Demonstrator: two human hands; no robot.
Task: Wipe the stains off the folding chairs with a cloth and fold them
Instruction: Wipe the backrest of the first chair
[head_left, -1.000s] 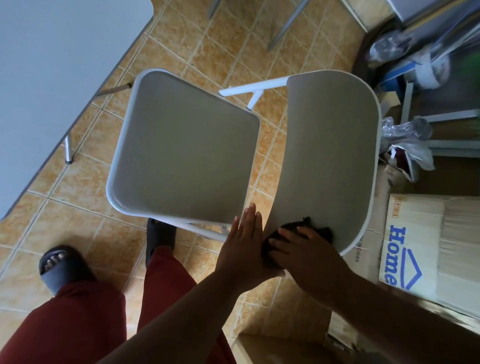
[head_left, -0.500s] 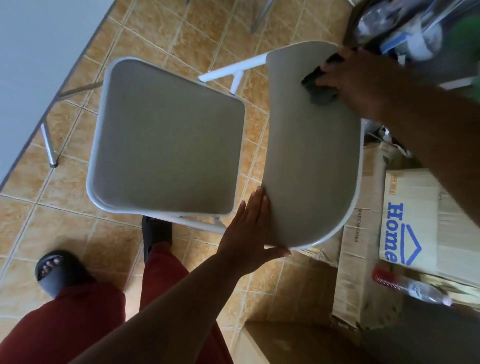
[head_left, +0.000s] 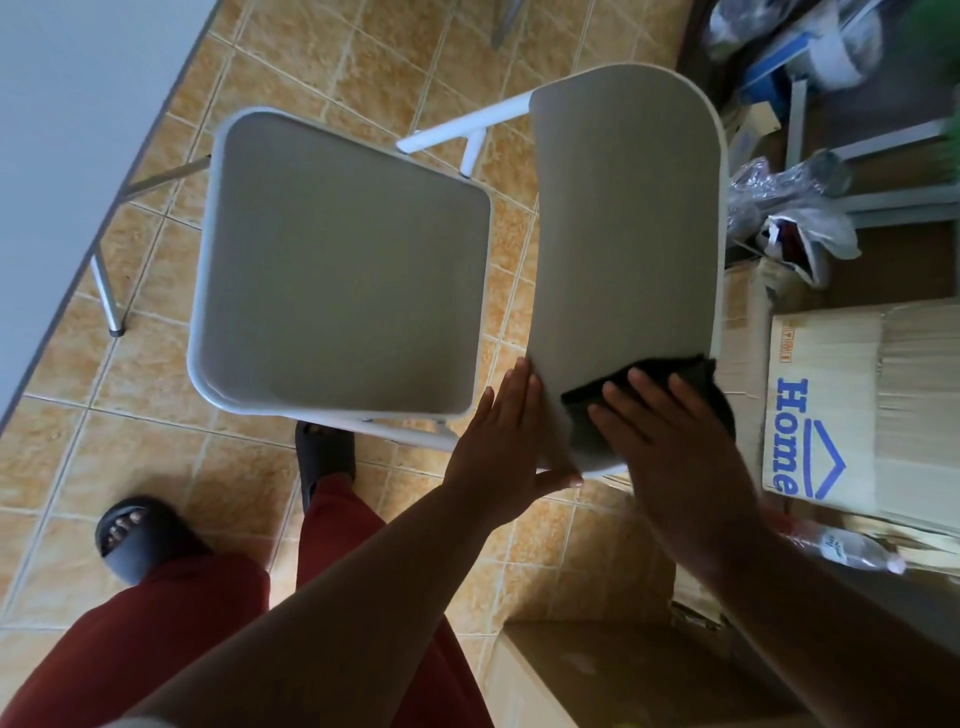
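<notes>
A grey folding chair stands unfolded on the tiled floor, its seat at centre and its curved backrest to the right. My left hand grips the near lower edge of the backrest, fingers along its front and thumb under the corner. My right hand lies flat on a black cloth and presses it against the near end of the backrest. Most of the cloth is hidden under that hand.
A grey table with a metal leg runs along the left. Cardboard boxes, plastic bags and a plastic bottle crowd the right side. Another box sits near my legs; my sandalled feet are under the chair's near edge.
My right hand has swept the cloth from the far end of the backrest back to its near end. My left hand has kept its hold on the backrest edge.
</notes>
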